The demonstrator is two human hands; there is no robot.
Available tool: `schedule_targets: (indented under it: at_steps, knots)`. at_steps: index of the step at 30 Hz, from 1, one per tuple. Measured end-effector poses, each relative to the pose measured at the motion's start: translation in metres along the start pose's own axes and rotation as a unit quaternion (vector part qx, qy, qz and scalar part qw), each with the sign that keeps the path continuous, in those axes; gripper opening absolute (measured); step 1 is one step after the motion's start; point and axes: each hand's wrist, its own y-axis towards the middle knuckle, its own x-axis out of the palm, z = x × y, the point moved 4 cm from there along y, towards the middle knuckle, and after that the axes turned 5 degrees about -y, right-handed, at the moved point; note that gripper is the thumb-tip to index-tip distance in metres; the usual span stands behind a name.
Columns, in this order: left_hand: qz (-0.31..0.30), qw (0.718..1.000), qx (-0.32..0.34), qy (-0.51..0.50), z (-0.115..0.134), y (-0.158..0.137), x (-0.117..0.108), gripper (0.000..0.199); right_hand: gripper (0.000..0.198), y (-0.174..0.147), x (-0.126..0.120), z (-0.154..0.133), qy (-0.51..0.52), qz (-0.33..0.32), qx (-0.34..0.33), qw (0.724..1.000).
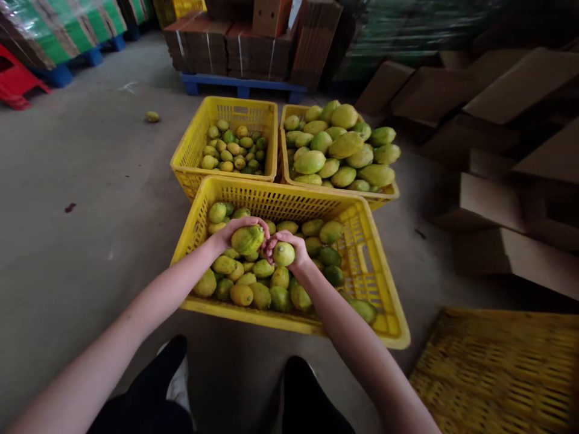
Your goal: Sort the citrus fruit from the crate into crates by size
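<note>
My left hand [230, 229] is closed around a green-yellow papaya [246, 240], its fingers curled over the far side. Close beside it, my right hand [298, 246] grips a smaller, paler papaya [283, 254] with one end facing me. The fingertips of both hands nearly meet; whether they touch I cannot tell. Both hands are above the near yellow crate [393, 301], where a layer of green and yellow papayas [261, 295] lies mostly toward the left and middle. The hands and forearms hide some of that fruit.
Behind stand a yellow crate of small papayas [233, 147] and another heaped with larger papayas [346, 144]. One loose fruit [152, 116] lies on the floor. Cardboard boxes [497, 205] are at the right, yellow crates [497, 367] at lower right, a blue pallet [244, 87] at the back.
</note>
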Motion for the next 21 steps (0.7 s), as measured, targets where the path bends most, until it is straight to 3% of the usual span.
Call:
schedule_targets:
  at_steps: [7,13,21]
  knots:
    - [-0.063,0.997,0.033,0.036,0.002,0.003,0.004,0.034,0.03,0.002,-0.003,0.006,0.007,0.003,0.015,1.0]
    - [-0.047,0.999,-0.02,-0.019,0.001,0.003,0.005,0.042,0.026,0.003,-0.006,0.01,0.01,-0.009,0.014,1.0]
    - [-0.053,0.997,-0.007,0.063,0.005,0.003,0.007,0.049,0.026,0.004,-0.006,0.015,0.006,-0.003,0.031,0.999]
